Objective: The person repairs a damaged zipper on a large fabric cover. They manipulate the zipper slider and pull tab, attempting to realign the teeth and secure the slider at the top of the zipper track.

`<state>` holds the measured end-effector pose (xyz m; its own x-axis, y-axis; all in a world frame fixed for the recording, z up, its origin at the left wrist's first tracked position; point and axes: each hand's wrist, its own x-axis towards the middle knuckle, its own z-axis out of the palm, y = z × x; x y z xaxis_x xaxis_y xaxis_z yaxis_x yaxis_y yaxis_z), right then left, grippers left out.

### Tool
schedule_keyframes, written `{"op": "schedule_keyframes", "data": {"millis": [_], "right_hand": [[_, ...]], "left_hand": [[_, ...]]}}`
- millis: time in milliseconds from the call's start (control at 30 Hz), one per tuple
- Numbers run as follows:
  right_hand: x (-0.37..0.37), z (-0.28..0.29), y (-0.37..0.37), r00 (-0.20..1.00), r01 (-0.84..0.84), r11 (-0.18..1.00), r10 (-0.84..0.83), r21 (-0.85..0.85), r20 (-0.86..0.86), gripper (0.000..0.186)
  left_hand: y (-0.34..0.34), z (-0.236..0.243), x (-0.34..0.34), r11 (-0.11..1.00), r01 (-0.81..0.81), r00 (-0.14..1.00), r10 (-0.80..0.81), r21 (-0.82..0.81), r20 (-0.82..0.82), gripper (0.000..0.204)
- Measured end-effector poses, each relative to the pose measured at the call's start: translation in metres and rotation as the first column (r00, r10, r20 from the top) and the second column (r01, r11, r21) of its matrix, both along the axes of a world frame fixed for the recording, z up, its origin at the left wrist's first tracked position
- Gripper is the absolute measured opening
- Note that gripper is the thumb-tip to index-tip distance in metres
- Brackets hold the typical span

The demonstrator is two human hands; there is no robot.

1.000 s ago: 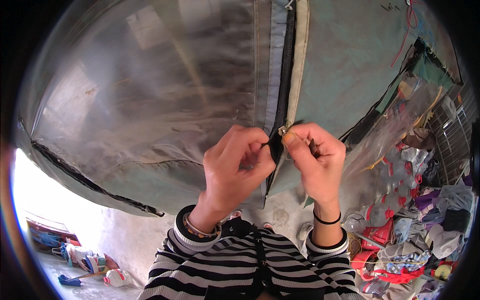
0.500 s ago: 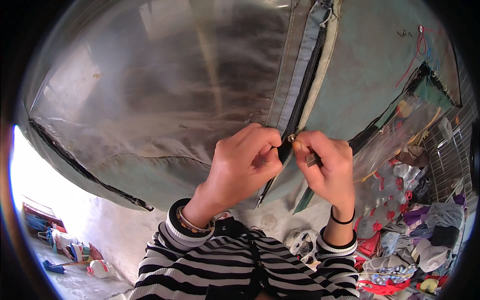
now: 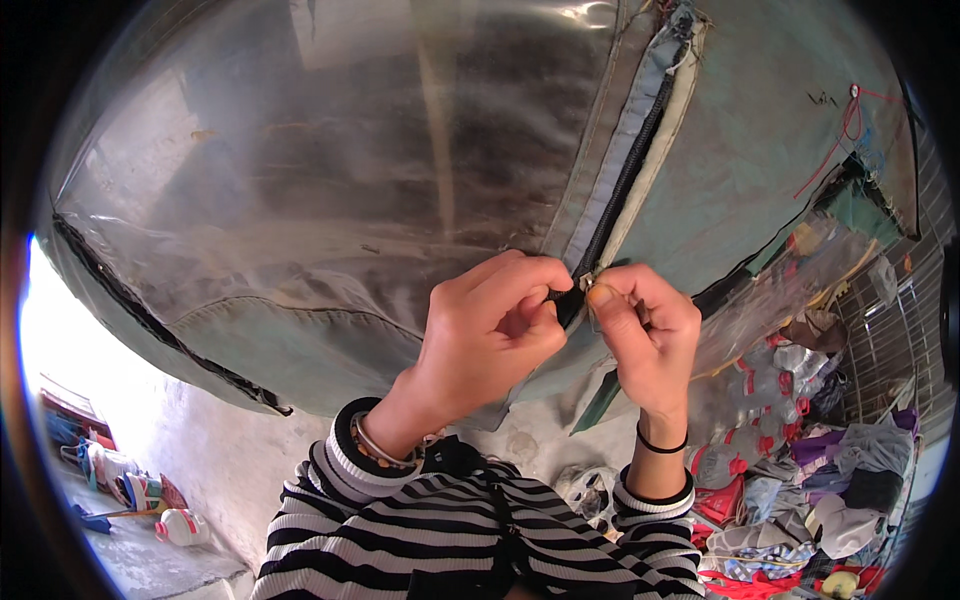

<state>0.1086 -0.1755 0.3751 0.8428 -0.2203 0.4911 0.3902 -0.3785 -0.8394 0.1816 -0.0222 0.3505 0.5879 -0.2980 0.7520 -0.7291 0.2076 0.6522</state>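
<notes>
A large cover of greenish fabric [image 3: 740, 160] with a clear plastic window [image 3: 330, 180] spreads before me. A black zipper [image 3: 628, 175] runs down it between a grey strip and a cream edge. At the zipper's lower part, my right hand [image 3: 645, 330] pinches the metal zipper slider [image 3: 588, 284] between thumb and fingers. My left hand [image 3: 490, 325], just left of the slider, has its fingers curled shut on the cover's dark edge beside the zipper. Part of that edge is hidden behind the fingers.
At the right, empty plastic bottles [image 3: 725, 455], bags and clothes [image 3: 850, 520] lie heaped beside a wire grid [image 3: 900, 330]. A white bottle with a red cap [image 3: 183, 527] lies at the lower left. A red thread [image 3: 852, 115] hangs on the cover's right side.
The cover's upper part appears slightly lower and further right in view. Both hands keep their grips by the slider; my right hand's wrist has shifted a little to the left.
</notes>
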Motion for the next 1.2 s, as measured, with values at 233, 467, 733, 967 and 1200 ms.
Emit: {"op": "schedule_keyframes", "data": {"millis": [233, 467, 733, 967, 1200], "right_hand": [[-0.003, -0.007, 0.004, 0.996, -0.014, 0.98, 0.031, 0.198, -0.088, 0.011], [-0.001, -0.01, 0.006, 0.998, -0.017, 0.975, 0.03, 0.223, -0.056, 0.011], [-0.002, -0.014, 0.004, 0.995, -0.09, 0.951, 0.1, 0.295, -0.017, 0.01], [-0.005, -0.018, 0.002, 0.995, -0.082, 0.943, 0.097, 0.322, -0.031, 0.009], [-0.008, -0.024, 0.008, 0.994, -0.101, 0.901, 0.113, 0.423, -0.004, 0.009]], "left_hand": [[0.008, 0.001, 0.005, 0.994, 0.041, 0.995, -0.031, 0.103, -0.093, 0.026], [0.003, 0.001, 0.0, 0.989, -0.123, 0.99, 0.117, 0.084, 0.073, 0.027], [-0.012, 0.007, -0.004, 0.898, -0.412, 0.883, 0.351, 0.157, 0.31, 0.024], [-0.013, 0.01, 0.002, 0.924, -0.374, 0.839, 0.372, -0.075, 0.397, 0.023], [-0.01, 0.001, -0.004, 0.976, -0.214, 0.957, 0.219, -0.047, 0.191, 0.019]]}}
